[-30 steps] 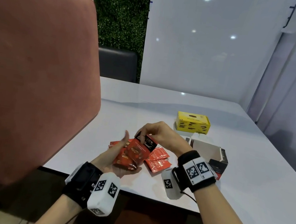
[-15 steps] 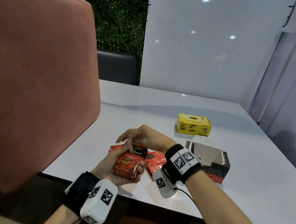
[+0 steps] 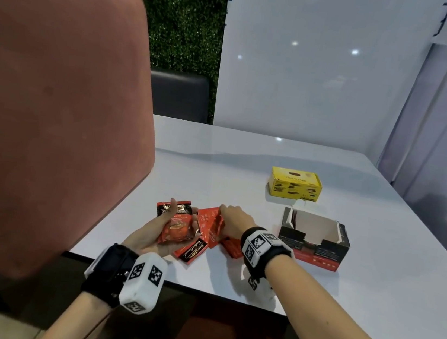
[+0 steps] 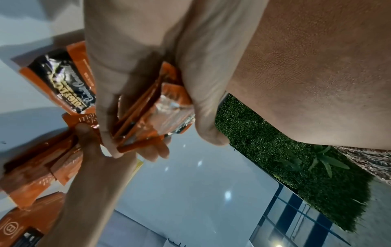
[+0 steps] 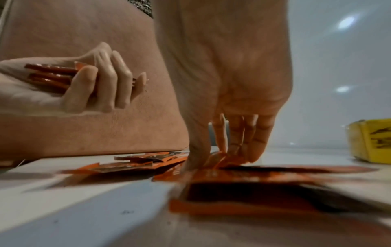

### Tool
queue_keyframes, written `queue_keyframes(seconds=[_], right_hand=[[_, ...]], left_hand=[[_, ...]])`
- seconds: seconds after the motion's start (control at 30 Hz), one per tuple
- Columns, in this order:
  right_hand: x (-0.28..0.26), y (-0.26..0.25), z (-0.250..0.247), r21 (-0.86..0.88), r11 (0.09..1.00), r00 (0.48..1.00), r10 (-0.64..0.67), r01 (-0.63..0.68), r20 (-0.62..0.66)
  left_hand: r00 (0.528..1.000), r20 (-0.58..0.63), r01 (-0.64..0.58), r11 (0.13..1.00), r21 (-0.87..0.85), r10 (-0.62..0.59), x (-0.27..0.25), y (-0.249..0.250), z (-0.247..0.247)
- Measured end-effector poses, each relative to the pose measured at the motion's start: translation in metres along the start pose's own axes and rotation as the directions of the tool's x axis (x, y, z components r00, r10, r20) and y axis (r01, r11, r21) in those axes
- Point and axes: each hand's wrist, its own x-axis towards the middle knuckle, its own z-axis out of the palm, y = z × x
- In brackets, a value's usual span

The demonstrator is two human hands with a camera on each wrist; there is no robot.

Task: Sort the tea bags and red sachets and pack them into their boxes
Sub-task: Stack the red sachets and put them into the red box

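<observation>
Right wrist view alone: right hand point(image 5: 222, 142) fingertips pinching table sachet point(image 5: 217, 161)

A stack of red sachets point(image 3: 177, 230) lies in the left hand point(image 3: 157, 234); loose red sachets point(image 3: 210, 228) lie flat under the right hand point(image 3: 234, 222). The open red-and-black box point(image 3: 313, 242) and closed yellow box point(image 3: 295, 184) stand beyond the right hand.

Little here reads cleanly. A red sachet point(image 4: 63, 78) lying just beside my left hand point(image 4: 148, 70) carries a black band with yellow capitals and a gold script line — both too warped to spell out. Another sachet point(image 4: 84, 120) by my fingertips shows "Mor…", cut off. The yellow box point(image 3: 295, 184), well beyond my right hand point(image 3: 234, 220), has a small line I can't make out.
</observation>
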Motion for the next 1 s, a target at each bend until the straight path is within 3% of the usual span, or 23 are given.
queue_keyframes(seconds=[0.13,0.23,0.33,0.4,0.47,0.53,0.67,0.73,0.83,0.9,0.93,1.0], right_hand=[[0.002,0.008,-0.011,0.304,0.952,0.983,0.09,-0.037,-0.161],[-0.01,0.012,-0.033,0.406,0.914,0.922,0.147,0.012,-0.357],[-0.036,0.0,-0.046,0.441,0.872,0.828,0.079,0.213,-0.556],[-0.053,-0.012,-0.043,0.291,0.905,0.781,-0.068,0.31,-0.621],[-0.066,-0.023,-0.031,0.087,0.931,0.772,-0.239,0.355,-0.589],[-0.076,-0.028,-0.02,-0.016,0.925,0.783,-0.33,0.379,-0.528],[-0.091,-0.027,-0.021,0.024,0.894,0.789,-0.381,0.447,-0.482],[-0.094,-0.029,-0.023,0.029,0.894,0.816,-0.395,0.448,-0.422],[-0.096,-0.02,-0.036,0.189,0.902,0.869,-0.291,0.389,-0.4],[-0.095,-0.005,-0.049,0.347,0.853,0.868,-0.216,0.391,-0.447],[-0.096,0.004,-0.058,0.378,0.84,0.884,-0.226,0.39,-0.409],[-0.1,0.017,-0.074,0.372,0.862,0.935,-0.284,0.345,-0.21]], left_hand=[[0.998,0.027,0.049,0.999,-0.005,-0.049,0.003,0.004,-0.001],[0.996,-0.025,0.09,0.995,-0.032,-0.091,0.009,0.004,-0.001],[0.978,-0.159,0.107,0.981,-0.16,-0.133,0.015,-0.004,0.01],[0.962,-0.249,0.07,0.983,-0.169,-0.111,0.022,-0.011,0.017],[0.964,-0.261,0.015,0.995,-0.101,-0.041,0.027,-0.017,0.027],[0.973,-0.232,-0.016,0.999,-0.05,0.003,0.028,-0.018,0.034],[0.976,-0.218,0.013,0.993,0.115,0.013,0.027,-0.012,0.034],[0.978,-0.207,0.021,0.983,0.181,0.017,0.029,-0.012,0.033],[0.993,-0.119,0.043,0.946,0.32,-0.005,0.025,-0.019,0.04],[0.999,0.036,0.012,0.864,0.504,-0.035,0.024,-0.021,0.047],[0.992,0.104,-0.012,0.781,0.625,-0.068,0.026,-0.022,0.052],[0.977,0.172,-0.053,0.64,0.766,-0.124,0.032,-0.025,0.067]])
